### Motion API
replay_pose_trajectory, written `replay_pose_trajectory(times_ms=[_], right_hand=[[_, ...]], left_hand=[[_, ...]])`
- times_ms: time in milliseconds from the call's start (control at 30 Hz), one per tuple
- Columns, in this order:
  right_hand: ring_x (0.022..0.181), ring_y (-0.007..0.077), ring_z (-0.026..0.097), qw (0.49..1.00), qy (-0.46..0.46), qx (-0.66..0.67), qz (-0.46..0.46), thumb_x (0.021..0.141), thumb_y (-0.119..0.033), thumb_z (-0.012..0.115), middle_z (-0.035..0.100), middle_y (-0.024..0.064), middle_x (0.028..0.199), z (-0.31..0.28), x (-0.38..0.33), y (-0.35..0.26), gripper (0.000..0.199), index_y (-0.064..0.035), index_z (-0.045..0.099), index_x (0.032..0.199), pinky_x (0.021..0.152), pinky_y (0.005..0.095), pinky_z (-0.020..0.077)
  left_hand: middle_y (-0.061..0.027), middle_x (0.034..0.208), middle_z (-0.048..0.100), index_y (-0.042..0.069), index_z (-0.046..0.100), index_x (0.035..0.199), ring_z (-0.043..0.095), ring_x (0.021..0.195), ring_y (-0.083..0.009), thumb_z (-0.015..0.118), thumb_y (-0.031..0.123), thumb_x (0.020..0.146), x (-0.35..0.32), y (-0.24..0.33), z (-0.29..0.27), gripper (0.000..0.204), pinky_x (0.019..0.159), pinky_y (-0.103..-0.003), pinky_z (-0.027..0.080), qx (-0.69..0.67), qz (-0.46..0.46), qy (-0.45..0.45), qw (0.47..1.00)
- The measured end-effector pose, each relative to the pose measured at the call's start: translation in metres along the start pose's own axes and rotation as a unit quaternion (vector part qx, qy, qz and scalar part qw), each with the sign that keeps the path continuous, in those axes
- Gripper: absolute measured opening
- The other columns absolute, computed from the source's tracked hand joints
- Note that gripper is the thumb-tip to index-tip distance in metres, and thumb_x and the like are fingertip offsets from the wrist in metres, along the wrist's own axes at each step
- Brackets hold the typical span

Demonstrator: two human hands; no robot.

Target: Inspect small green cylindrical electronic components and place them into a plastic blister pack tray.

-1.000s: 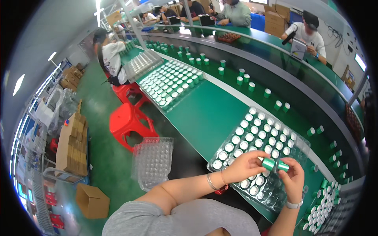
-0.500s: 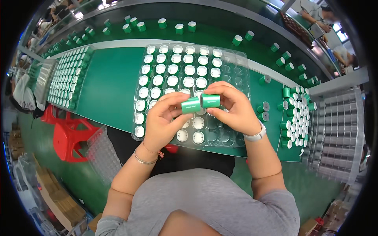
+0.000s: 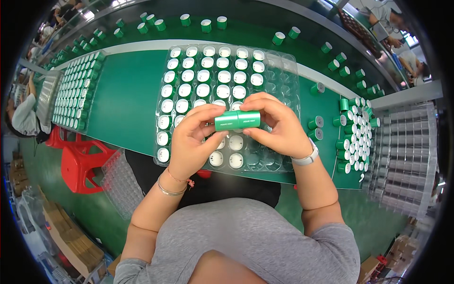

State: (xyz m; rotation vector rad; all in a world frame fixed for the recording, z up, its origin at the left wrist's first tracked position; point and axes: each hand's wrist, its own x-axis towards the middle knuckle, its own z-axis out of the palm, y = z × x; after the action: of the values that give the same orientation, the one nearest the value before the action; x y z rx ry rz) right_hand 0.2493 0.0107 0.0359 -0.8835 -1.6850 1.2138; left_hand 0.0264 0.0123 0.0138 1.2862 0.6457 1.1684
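Observation:
My left hand grips a small green cylinder between thumb and fingers. Another green cylinder is pinched by my right hand. The two lie on their sides in one line, end against end, with a thin seam between them. Both hands are over a clear plastic tray. Rows of upright green cylinders with white tops fill most of its cups, while cups along the right side hold none. My hands hide part of the middle rows.
Loose cylinders crowd the table's right end beside stacked clear trays. A few grey-topped ones stand nearer. A filled tray lies at left. More cylinders stand on the green conveyor belt behind. Red stools stand at lower left.
The two cylinders were slightly out of line, with a dark end showing between them; now they are lined up and meet end to end. The head view has shifted slightly.

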Motion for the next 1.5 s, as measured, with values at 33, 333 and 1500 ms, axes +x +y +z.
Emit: replay_pose_trajectory(times_ms=[33, 333, 1500], right_hand=[[0.115, 0.0214, 0.056, 1.0, 0.002, 0.008, 0.007, 0.078, 0.009, 0.071, 0.052, 0.011, 0.123, 0.0, 0.0, 0.0, 0.043, 0.0003, 0.06, 0.119, 0.097, 0.0345, 0.0504], [0.115, 0.0209, 0.057, 1.0, -0.001, -0.012, -0.006, 0.078, 0.009, 0.071, 0.053, 0.01, 0.122, -0.002, -0.001, 0.002, 0.042, -0.0012, 0.061, 0.117, 0.099, 0.0348, 0.0499], [0.109, 0.0235, 0.065, 0.966, 0.099, 0.196, 0.135, 0.085, 0.008, 0.065, 0.063, 0.014, 0.116, -0.007, 0.003, 0.0, 0.037, 0.0018, 0.051, 0.119, 0.092, 0.0329, 0.0534]], left_hand=[[-0.0129, 0.127, 0.051, -0.005, 0.059, 0.12, 0.058, 0.117, -0.0226, 0.063, -0.018, 0.08, 0.0, 0.0, 0.0, 0.042, 0.099, -0.033, 0.054, 0.004, -0.003, 0.001, 1.0], [-0.0126, 0.126, 0.051, -0.005, 0.059, 0.118, 0.059, 0.116, -0.0226, 0.063, -0.017, 0.081, 0.0, -0.002, 0.001, 0.039, 0.097, -0.033, 0.055, 0.019, 0.017, 0.002, 1.0], [-0.0059, 0.111, 0.047, -0.004, 0.053, 0.134, 0.054, 0.107, -0.0138, 0.064, -0.013, 0.084, 0.009, 0.004, 0.015, 0.052, 0.092, -0.028, 0.052, 0.05, -0.002, 0.048, 0.998]])
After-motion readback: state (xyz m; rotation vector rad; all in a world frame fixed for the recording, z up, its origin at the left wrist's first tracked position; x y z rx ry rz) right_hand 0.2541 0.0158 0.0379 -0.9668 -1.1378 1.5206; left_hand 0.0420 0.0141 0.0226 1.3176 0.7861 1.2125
